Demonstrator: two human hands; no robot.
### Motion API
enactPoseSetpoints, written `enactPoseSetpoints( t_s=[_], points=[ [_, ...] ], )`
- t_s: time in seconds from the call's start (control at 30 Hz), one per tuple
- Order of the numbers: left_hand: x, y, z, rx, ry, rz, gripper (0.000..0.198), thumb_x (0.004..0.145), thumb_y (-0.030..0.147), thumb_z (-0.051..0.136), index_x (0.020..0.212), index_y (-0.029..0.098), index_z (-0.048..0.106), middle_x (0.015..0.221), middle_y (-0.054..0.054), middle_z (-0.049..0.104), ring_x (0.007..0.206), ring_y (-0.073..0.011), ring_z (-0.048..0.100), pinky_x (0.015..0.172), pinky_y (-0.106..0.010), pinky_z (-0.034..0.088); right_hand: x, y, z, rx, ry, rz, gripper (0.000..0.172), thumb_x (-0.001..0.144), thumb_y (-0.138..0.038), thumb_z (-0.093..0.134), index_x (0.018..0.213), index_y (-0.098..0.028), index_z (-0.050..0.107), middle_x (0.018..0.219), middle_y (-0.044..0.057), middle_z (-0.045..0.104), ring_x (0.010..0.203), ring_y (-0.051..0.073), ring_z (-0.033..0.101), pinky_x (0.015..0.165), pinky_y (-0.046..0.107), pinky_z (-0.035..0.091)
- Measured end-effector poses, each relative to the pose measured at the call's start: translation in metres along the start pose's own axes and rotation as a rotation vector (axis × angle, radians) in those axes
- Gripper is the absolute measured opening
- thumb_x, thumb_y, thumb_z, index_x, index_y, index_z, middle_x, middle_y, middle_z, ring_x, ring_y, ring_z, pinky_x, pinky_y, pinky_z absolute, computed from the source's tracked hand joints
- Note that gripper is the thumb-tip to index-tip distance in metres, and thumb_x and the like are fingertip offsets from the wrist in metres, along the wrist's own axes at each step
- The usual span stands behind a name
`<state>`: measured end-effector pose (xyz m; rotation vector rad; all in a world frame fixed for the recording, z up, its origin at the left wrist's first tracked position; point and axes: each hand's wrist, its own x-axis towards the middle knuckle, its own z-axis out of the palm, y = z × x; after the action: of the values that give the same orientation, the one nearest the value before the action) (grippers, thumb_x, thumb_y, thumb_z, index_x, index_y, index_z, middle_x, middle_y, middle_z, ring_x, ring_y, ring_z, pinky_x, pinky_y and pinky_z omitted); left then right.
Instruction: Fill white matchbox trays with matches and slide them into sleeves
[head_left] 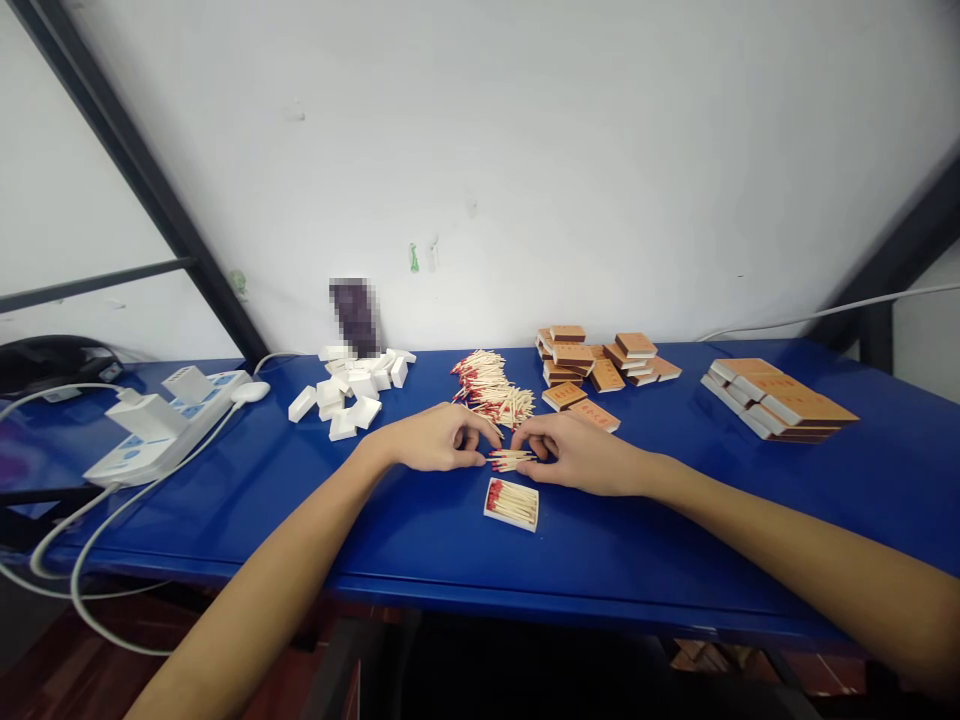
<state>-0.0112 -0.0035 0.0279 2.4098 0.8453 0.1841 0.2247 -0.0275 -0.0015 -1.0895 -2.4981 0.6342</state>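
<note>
Lying between the left hand (439, 438) and right hand (589, 455), fingers curled, a small match bunch (510, 460) is just below frame centre, above a filled tray (511, 521); whether either hand pinches it, I cannot tell.

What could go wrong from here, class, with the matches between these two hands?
The small match bundle between the left hand and right hand looks loose, so it might splay. The filled, open tray nearer the body could spill if bumped. The match pile behind the hands might scatter if knuckles brushed it.
</note>
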Motion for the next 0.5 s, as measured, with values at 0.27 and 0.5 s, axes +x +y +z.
enactPoseSetpoints(
  t_s=[0.27, 0.5],
  points=[
    [0.0071, -0.0089, 0.0062, -0.079, 0.02, -0.042, 0.031, 0.084, 0.038, 0.067, 0.106, 0.016, 0.071, 0.064, 0.004, 0.053, 0.055, -0.0087, 0.041, 0.055, -0.022, 0.034, -0.0005, 0.0013, 0.0016, -0.006, -0.004, -0.002, 0.017, 0.085, -0.031, 0.062, 0.096, -0.019, 0.067, 0.061, -0.005, 0.05, 0.055, 0.011, 0.044, 0.054, 0.024, 0.031],
    [0.0092, -0.0067, 0.0097, -0.022, 0.051, 0.002, 0.028, 0.087, 0.037, 0.065, 0.105, 0.017, 0.072, 0.065, 0.003, 0.056, 0.056, -0.0089, 0.044, 0.057, -0.022, 0.035, -0.001, 0.0038, 0.0034, -0.017, 0.015, -0.021, 0.016, 0.086, -0.031, 0.062, 0.095, -0.019, 0.067, 0.062, -0.005, 0.051, 0.055, 0.011, 0.045, 0.055, 0.024, 0.031]
  ],
)
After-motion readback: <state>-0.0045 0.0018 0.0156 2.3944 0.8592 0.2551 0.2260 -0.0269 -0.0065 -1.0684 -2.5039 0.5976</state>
